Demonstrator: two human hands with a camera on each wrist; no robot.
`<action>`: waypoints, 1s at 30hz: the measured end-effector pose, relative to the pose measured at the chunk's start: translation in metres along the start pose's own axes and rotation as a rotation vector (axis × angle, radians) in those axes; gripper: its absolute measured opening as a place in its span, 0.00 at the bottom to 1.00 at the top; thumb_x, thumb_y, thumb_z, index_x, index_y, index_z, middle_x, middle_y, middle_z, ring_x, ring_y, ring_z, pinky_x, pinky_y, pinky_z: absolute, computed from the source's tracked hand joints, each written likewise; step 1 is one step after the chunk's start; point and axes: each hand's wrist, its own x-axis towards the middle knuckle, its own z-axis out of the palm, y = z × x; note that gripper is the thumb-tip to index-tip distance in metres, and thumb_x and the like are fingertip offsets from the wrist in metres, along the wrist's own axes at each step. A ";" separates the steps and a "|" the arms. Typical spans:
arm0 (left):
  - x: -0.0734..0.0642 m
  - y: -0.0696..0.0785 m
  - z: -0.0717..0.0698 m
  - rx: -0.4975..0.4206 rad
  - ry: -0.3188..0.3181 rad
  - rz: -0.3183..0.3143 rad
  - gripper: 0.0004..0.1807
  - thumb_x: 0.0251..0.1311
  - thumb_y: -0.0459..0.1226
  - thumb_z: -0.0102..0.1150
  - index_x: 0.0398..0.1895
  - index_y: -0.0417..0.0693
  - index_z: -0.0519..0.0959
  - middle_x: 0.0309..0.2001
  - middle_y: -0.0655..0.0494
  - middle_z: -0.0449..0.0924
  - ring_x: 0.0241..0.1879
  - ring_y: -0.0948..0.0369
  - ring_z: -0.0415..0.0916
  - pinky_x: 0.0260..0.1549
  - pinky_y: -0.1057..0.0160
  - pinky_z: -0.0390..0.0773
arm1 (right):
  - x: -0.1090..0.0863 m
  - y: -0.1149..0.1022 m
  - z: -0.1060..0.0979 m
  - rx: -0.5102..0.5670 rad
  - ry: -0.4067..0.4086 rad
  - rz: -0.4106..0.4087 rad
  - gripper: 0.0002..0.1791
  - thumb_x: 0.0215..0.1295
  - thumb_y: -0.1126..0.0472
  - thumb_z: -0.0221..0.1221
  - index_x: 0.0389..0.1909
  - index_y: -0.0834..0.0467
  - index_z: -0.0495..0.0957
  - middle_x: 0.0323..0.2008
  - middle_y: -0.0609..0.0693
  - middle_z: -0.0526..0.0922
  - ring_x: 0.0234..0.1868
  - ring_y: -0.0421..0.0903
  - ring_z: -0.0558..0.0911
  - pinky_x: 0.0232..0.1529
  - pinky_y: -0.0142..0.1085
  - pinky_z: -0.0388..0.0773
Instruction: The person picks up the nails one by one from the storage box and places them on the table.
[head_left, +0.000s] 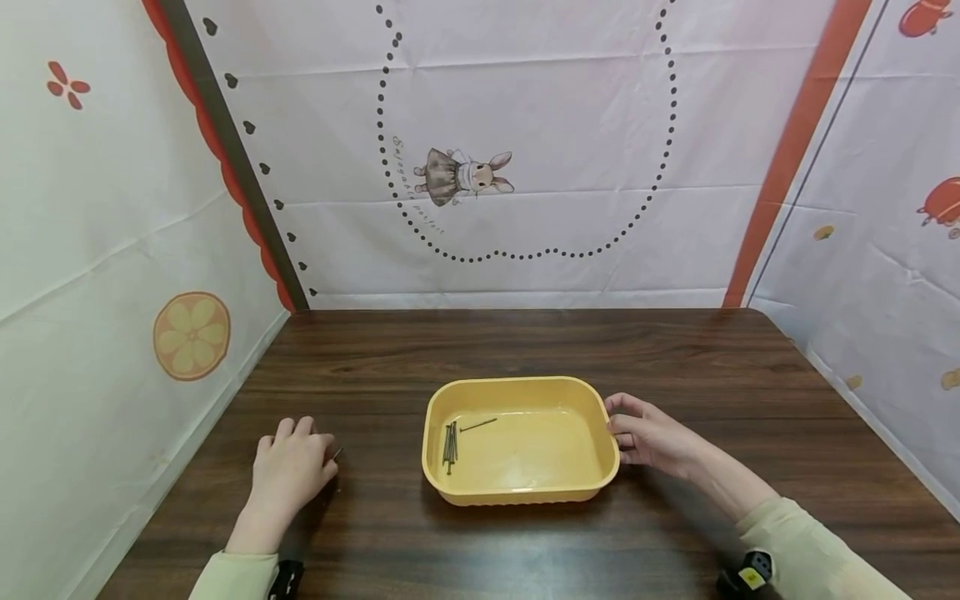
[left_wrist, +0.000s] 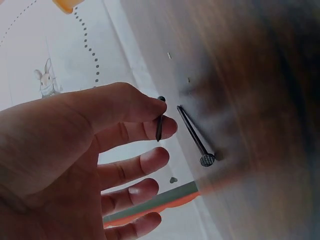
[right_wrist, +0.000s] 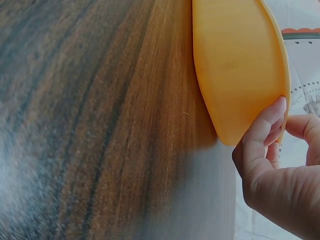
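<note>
Between thumb and index fingertip, my left hand (head_left: pixel 288 471) pinches a short dark nail (left_wrist: pixel 159 129), its other fingers spread loosely. Just past those fingertips, a second nail (left_wrist: pixel 193 131) lies on the wooden table with its checkered head toward the lower right of the left wrist view. My right hand (head_left: pixel 656 437) holds the right end of a yellow plastic tray (head_left: pixel 536 454), thumb and fingers on either side of the rim. Inside the tray at the left, several nails (head_left: pixel 450 446) lie bunched together, and one nail (head_left: pixel 478 424) lies slanted beside them.
The dark wooden table (head_left: pixel 360 358) meets a printed white cloth (head_left: pixel 555 167) at its back edge. More cloth hangs along the left and right sides. Tiny pale specks (left_wrist: pixel 169 55) lie on the tabletop near my left hand.
</note>
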 end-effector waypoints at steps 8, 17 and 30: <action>-0.001 0.000 -0.002 -0.003 -0.094 -0.021 0.13 0.52 0.42 0.69 0.17 0.56 0.74 0.36 0.49 0.73 0.42 0.47 0.66 0.35 0.45 0.69 | 0.000 0.000 0.000 -0.002 -0.002 0.006 0.11 0.68 0.66 0.49 0.48 0.53 0.63 0.32 0.43 0.77 0.32 0.37 0.80 0.35 0.30 0.80; -0.001 -0.002 -0.001 -0.003 -0.106 -0.011 0.13 0.49 0.41 0.69 0.16 0.57 0.74 0.35 0.50 0.73 0.41 0.47 0.65 0.35 0.46 0.68 | 0.000 -0.001 0.000 0.006 0.001 0.005 0.10 0.68 0.67 0.49 0.47 0.53 0.63 0.31 0.43 0.77 0.31 0.37 0.80 0.34 0.30 0.81; 0.001 -0.001 -0.003 0.001 -0.129 0.005 0.14 0.44 0.43 0.71 0.15 0.58 0.72 0.35 0.52 0.73 0.43 0.46 0.65 0.36 0.44 0.68 | -0.001 -0.002 0.000 0.011 -0.010 -0.001 0.10 0.69 0.66 0.49 0.47 0.53 0.63 0.31 0.43 0.77 0.31 0.37 0.80 0.34 0.30 0.81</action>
